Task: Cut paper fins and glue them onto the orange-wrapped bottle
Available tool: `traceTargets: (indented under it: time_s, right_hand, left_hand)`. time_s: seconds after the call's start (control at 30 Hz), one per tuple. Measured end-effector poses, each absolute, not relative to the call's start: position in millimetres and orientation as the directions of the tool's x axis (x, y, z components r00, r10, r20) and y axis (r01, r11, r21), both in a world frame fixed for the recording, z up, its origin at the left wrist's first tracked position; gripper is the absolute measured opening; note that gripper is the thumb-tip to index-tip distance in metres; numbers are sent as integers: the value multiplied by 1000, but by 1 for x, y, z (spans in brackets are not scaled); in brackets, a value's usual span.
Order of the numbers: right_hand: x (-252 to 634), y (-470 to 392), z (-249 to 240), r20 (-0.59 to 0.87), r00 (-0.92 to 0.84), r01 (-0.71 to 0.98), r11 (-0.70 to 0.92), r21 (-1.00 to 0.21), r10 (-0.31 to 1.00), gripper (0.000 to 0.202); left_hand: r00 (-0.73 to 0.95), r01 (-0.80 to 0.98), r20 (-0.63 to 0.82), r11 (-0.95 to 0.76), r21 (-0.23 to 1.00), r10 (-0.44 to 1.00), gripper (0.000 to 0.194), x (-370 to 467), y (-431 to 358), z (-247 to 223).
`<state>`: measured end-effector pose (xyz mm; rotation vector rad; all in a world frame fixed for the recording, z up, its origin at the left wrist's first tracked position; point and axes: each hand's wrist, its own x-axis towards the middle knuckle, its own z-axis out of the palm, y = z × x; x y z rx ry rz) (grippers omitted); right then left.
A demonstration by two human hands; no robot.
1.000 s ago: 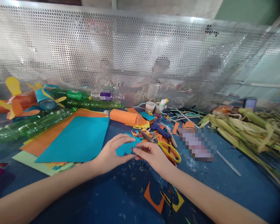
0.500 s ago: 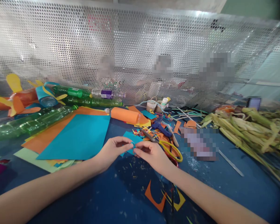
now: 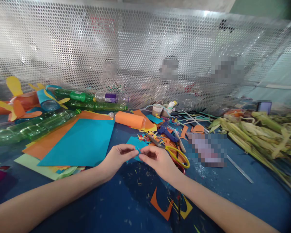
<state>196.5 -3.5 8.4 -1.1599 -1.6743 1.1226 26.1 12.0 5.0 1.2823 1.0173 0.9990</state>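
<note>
Between the fingertips of both hands is a small blue paper piece point(image 3: 137, 149). My left hand point(image 3: 120, 158) pinches it from the left, and my right hand point(image 3: 157, 160) pinches it from the right. Under and behind the fingers lies a blue paper sheet point(image 3: 133, 141), partly hidden by them. Just right of my right hand are scissors with yellow handles point(image 3: 178, 154), near paper scraps and a blue glue gun point(image 3: 168, 133). Left of my left hand, a large blue sheet point(image 3: 80, 142) rests on orange and pale green sheets.
An orange-wrapped bottle point(image 3: 129, 120) lies beyond the hands. Green bottles point(image 3: 36, 127) and paper-decorated bottles point(image 3: 48, 100) are at the left. Dried husks point(image 3: 254, 136) lie at the right. Orange point(image 3: 160, 207) and yellow cut-outs sit in front. A perforated metal panel point(image 3: 140, 42) stands behind.
The small blue piece between the fingertips has turned and now shows as a slanted strip. Both hands have barely moved.
</note>
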Motion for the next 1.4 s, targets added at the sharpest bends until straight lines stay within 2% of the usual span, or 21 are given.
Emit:
traceTargets:
  time_s: [0.17, 0.3, 0.37, 0.43, 0.53, 0.63, 0.83, 1.07, 1.23, 1.4]
  right_hand:
    - [196, -4, 8, 81, -276, 307, 168, -937, 958, 16]
    - [205, 1, 20, 108, -324, 506, 269, -819, 940, 12]
    - [218, 10, 27, 166, -325, 629, 343, -697, 931, 11]
    - [238, 24, 31, 287, -252, 770, 371, -519, 924, 14]
    - [272, 47, 26, 425, -178, 975, 217, -45, 888, 22]
    - [296, 62, 12, 410, -158, 987, 160, 30, 898, 28]
    - [300, 70, -7, 417, -188, 982, 172, 77, 889, 28]
    - [285, 61, 9, 532, -163, 987, 143, 78, 831, 32]
    - [286, 60, 21, 635, -120, 984, 175, -24, 763, 35]
    - [305, 68, 30, 547, -38, 928, 232, -290, 836, 34]
  left_hand:
    - [259, 33, -16, 7, 999, 966, 23, 26, 11, 2]
    - [299, -47, -37, 53, 998, 953, 27, 26, 14, -5]
    - [310, -89, -54, 86, 992, 949, 29, 26, 16, -8]
    - [314, -93, -70, 104, 990, 947, 30, 26, 17, -11]
    - [299, -85, -72, 102, 991, 951, 32, 25, 16, -12]
    - [278, -74, -60, 84, 994, 959, 33, 25, 15, -11]
    - [279, -31, -43, 54, 998, 959, 31, 25, 14, -8]
    - [289, 2, -27, 27, 1000, 957, 27, 24, 14, -9]
    - [299, -14, -24, 30, 999, 954, 24, 24, 13, -8]
    - [311, -5, -27, 30, 1000, 950, 25, 24, 13, -6]
